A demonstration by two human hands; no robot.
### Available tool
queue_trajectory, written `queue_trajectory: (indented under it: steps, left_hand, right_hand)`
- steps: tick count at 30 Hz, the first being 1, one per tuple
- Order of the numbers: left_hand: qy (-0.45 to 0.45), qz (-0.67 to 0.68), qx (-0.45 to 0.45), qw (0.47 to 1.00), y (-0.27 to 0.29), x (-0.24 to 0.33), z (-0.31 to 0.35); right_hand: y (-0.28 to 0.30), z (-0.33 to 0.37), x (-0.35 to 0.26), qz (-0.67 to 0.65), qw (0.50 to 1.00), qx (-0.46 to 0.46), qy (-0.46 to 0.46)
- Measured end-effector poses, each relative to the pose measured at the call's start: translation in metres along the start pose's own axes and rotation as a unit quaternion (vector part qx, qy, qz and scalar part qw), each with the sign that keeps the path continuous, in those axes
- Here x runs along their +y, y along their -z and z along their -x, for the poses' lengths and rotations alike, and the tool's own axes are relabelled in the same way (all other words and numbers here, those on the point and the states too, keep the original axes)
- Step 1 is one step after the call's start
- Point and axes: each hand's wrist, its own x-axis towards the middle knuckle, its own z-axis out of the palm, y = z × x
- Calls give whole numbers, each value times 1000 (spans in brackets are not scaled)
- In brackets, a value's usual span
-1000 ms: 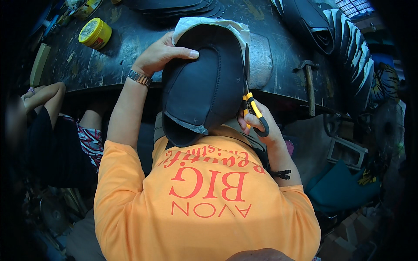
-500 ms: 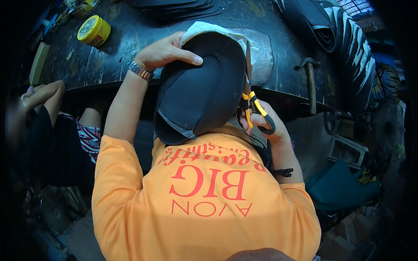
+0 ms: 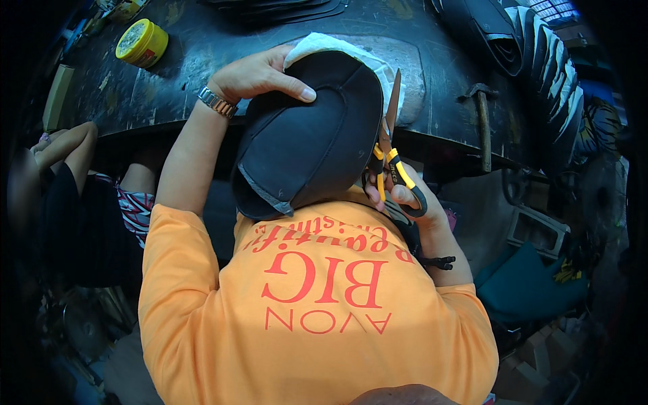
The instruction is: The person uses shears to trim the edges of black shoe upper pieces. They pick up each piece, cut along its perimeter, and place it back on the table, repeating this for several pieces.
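My left hand (image 3: pixel 266 77) grips the far left rim of a black stitched piece (image 3: pixel 304 131), shaped like a shoe upper, with the thumb across its top. White lining (image 3: pixel 327 44) stands out past its far edge. My right hand (image 3: pixel 403 187) has its fingers in the black and yellow handles of a pair of scissors (image 3: pixel 393 111). The blades point away from me along the piece's right edge, beside the lining. Whether they touch the cloth I cannot tell. The piece's near end rests close against my orange shirt.
A dark, scuffed table (image 3: pixel 196 67) spans the far side. On it are a yellow tub (image 3: pixel 142 43), a hammer (image 3: pixel 482 121) at the right edge and flat black pieces (image 3: pixel 283 10) at the back. White-lined black pieces (image 3: pixel 550 88) are stacked far right. Another person (image 3: pixel 77 175) sits at left.
The scissors have tilted right, away from the piece's edge, and the blades have parted more. The black piece has shifted slightly left with my left hand still on it.
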Motion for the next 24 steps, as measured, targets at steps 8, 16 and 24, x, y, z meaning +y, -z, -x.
queue_trajectory:
  steps: [8,16,24]
  left_hand:
    - [7,17,10,1000,-1,1,2]
    - [6,-30,-5,1000,-3,0,-2]
    - [-1,27,19,999,-5,0,0]
  right_hand:
    - [-3,4,0,81,993,81,-21]
    - [-2,13,-1,18,996,74,-44]
    - [-10,4,5,118,988,103,9]
